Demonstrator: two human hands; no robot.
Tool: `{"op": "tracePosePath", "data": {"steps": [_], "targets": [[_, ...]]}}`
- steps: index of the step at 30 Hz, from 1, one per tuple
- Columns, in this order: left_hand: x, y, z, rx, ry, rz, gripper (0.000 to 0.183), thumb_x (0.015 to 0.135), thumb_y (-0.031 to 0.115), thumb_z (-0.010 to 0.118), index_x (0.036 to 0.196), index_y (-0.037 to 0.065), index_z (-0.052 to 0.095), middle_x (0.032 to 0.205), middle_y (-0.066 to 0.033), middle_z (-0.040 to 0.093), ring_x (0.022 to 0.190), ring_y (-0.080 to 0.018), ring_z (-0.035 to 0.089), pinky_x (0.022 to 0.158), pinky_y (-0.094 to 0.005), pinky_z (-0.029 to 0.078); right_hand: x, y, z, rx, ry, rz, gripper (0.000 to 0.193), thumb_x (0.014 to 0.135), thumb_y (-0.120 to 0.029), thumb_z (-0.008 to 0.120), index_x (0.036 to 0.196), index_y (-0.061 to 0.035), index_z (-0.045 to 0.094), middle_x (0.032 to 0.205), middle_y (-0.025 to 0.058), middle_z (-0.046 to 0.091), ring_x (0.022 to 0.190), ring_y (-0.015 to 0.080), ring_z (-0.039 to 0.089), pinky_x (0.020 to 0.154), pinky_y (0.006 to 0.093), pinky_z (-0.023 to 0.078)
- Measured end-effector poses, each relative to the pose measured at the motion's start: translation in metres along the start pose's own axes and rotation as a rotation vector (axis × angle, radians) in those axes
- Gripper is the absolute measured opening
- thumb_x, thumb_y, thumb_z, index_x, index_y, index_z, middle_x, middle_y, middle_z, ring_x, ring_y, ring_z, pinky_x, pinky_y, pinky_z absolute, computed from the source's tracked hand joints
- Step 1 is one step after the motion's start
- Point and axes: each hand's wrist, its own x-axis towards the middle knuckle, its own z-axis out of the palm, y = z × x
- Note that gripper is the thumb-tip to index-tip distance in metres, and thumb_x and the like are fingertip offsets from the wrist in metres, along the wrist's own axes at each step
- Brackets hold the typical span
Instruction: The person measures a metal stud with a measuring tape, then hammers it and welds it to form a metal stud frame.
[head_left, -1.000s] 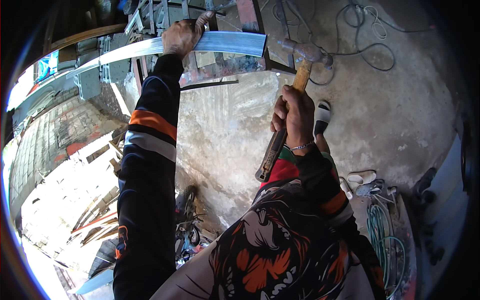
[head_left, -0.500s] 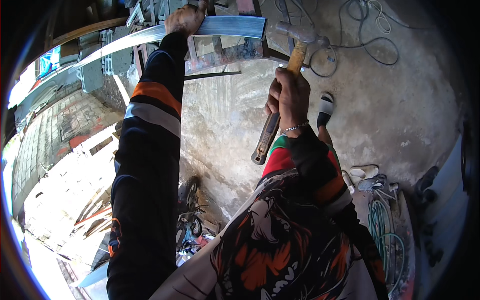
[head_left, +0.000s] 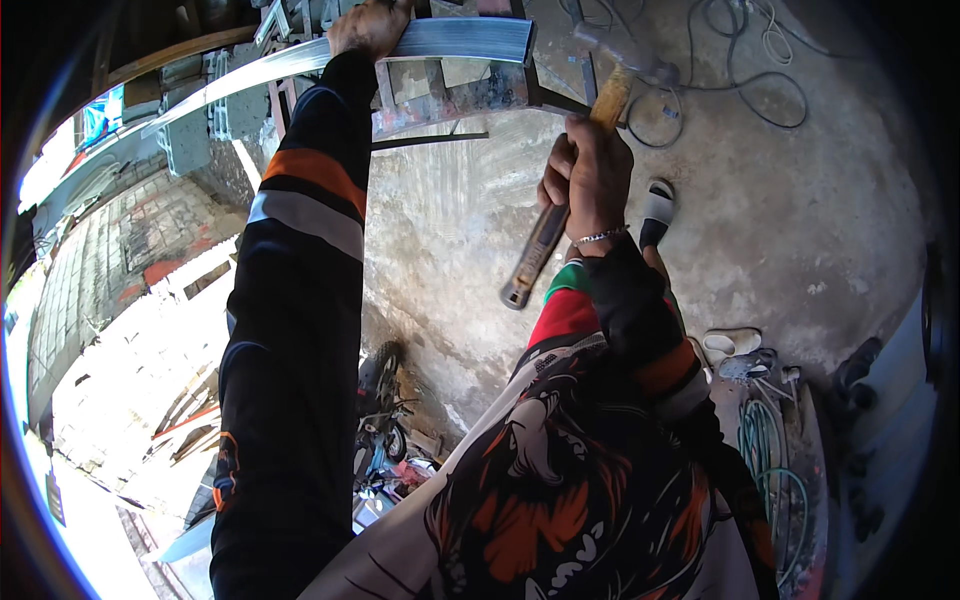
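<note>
A long, shiny metal strip (head_left: 470, 40) runs across the top left, its cut end over a worn metal frame (head_left: 465, 100). My left hand (head_left: 370, 28) is closed over the strip, partly at the top edge of the picture. In my right hand (head_left: 590, 170) is a hammer (head_left: 537, 255), gripped around its worn yellowish handle. The hammer's head points away from me, a little to the right of the strip's end and apart from it.
Loose dark cables (head_left: 745, 95) curl over the concrete floor (head_left: 780, 220). Lower right, pale clogs (head_left: 733, 343) lie near a coiled green hose (head_left: 755, 430). A small bicycle (head_left: 385, 420) stands below my left arm. Concrete blocks (head_left: 185, 145) and wood scraps lie left.
My right hand and the hammer have shifted slightly right and away from me. The view has tilted a little, so the strip sits higher; my left hand keeps its grip on it.
</note>
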Motion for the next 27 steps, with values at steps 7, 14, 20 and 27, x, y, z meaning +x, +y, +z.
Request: {"op": "tracePosePath", "data": {"steps": [7,14,20,27], "targets": [[-0.001,-0.002,0.001,0.021,-0.009,0.044,0.044,0.103,0.044,0.034,0.121,0.018,0.064,0.115,-0.0202,0.067,0.107,-0.0417,0.063,0.091,-0.0521,0.049,0.008,-0.004,0.006,0.176,0.06,-0.105,0.028,0.092,-0.025,0.057,0.072,-0.0096,0.045,0.052,-0.0008,0.038,0.035,0.0138,0.039,0.038,0.0338,0.04],[-0.002,0.005,-0.008,-0.121,-0.058,-0.15,0.059,0.1,0.052,0.034,0.111,0.006,0.069,0.113,-0.0246,0.068,0.11,-0.0424,0.062,0.096,-0.0502,0.048,0.014,-0.004,0.008,0.154,0.02,-0.03,0.024,0.092,-0.022,0.056,0.077,-0.0058,0.047,0.055,0.0011,0.042,0.034,0.0142,0.04,0.035,0.0345,0.04],[0.0,-0.001,-0.002,-0.004,0.01,0.067,0.058,0.1,0.051,0.034,0.109,0.006,0.07,0.113,-0.0252,0.067,0.108,-0.0425,0.063,0.096,-0.0504,0.047,0.014,-0.009,0.009,-0.059,-0.025,-0.027,0.023,0.093,-0.022,0.056,0.076,-0.0088,0.047,0.053,-0.0003,0.041,0.034,0.0136,0.039,0.036,0.0339,0.04],[0.001,-0.002,-0.002,-0.051,-0.045,-0.062,0.046,0.102,0.045,0.033,0.114,0.016,0.066,0.114,-0.0239,0.066,0.107,-0.0407,0.064,0.094,-0.0513,0.048,0.01,0.004,0.009,0.077,0.051,-0.078,0.022,0.094,-0.022,0.057,0.079,-0.007,0.049,0.053,0.0002,0.042,0.034,0.0132,0.039,0.036,0.0326,0.039]]}}
